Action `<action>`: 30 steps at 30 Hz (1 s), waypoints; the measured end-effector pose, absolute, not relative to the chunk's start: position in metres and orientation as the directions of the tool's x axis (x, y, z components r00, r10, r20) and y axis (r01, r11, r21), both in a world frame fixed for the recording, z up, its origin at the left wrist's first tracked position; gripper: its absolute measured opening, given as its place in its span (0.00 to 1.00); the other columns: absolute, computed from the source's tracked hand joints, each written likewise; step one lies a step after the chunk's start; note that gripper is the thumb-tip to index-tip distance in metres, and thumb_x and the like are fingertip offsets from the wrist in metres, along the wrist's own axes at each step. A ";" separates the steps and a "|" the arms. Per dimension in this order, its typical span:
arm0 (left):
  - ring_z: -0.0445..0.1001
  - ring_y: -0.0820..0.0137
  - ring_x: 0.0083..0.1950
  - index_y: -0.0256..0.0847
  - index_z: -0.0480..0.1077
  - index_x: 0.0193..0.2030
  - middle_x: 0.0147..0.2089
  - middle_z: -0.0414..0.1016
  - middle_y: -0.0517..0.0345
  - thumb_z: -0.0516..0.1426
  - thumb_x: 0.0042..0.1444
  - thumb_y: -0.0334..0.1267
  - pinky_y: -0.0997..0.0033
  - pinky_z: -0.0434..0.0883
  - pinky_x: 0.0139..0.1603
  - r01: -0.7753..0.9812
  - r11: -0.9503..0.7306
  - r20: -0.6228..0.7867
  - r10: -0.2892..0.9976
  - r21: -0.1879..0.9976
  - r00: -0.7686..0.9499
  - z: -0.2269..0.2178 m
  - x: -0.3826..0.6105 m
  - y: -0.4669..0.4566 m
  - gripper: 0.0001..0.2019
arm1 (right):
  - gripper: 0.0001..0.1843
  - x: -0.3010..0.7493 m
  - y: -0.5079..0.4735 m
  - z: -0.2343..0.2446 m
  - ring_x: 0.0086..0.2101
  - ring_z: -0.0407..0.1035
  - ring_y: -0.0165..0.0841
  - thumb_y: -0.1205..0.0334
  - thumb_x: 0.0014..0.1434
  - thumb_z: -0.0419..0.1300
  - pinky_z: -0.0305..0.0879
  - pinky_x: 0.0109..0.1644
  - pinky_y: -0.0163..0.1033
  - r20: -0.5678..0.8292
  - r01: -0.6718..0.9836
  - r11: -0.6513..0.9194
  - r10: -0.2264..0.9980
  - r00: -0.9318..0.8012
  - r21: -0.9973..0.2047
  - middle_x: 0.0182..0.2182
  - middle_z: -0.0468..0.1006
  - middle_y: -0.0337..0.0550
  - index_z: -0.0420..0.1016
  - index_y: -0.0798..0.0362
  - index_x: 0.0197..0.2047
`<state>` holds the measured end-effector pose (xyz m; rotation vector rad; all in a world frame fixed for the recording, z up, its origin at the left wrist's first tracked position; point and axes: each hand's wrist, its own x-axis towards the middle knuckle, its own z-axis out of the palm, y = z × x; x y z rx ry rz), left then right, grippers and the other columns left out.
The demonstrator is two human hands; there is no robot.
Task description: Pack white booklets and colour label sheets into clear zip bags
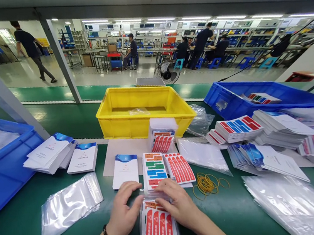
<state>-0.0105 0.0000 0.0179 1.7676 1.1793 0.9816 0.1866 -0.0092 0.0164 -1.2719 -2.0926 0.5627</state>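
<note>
Left hand [125, 207] and right hand [178, 200] rest half-curled fingers [130, 186] on near bag [158, 232], grip unclear; likely light, slippery, take side edges.

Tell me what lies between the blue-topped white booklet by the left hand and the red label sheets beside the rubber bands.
Multicoloured label sheets, in orange, green, blue and red; the head view shows them.

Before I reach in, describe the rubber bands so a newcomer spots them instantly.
On the green worktable, find the yellow bin, then come toward the camera and slightly right. There, beside the right hand, lies a loose tangle of rubber bands. Its thin, yellowish loops set it apart from flat red stickers and clear bags nearby.
</note>
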 end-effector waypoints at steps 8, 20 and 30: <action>0.72 0.65 0.39 0.42 0.68 0.38 0.37 0.74 0.54 0.45 0.57 0.43 0.68 0.68 0.39 0.787 -0.148 0.194 0.980 0.599 0.036 0.042 -0.084 -0.004 0.13 | 0.31 0.159 -0.044 -0.022 0.53 0.57 0.49 0.42 0.54 0.51 0.56 0.52 0.54 0.497 0.647 0.762 0.569 -0.655 -0.019 0.51 0.67 0.55 0.62 0.54 0.55; 0.72 0.63 0.33 0.40 0.64 0.25 0.31 0.75 0.51 0.46 0.53 0.38 0.71 0.57 0.28 0.952 0.224 -0.336 0.930 0.207 -0.146 0.032 -0.155 0.004 0.11 | 0.35 0.167 -0.034 -0.060 0.49 0.66 0.48 0.41 0.55 0.51 0.67 0.45 0.48 0.469 0.565 0.824 0.487 -0.737 0.032 0.49 0.71 0.55 0.57 0.53 0.59; 0.71 0.62 0.30 0.40 0.65 0.28 0.29 0.74 0.51 0.49 0.50 0.41 0.71 0.55 0.26 0.950 0.217 -0.269 0.951 0.224 -0.154 0.030 -0.148 0.002 0.08 | 0.08 0.167 -0.025 -0.004 0.46 0.69 0.41 0.63 0.56 0.56 0.69 0.45 0.40 0.668 0.533 0.763 0.614 -0.421 -0.366 0.41 0.76 0.48 0.69 0.52 0.41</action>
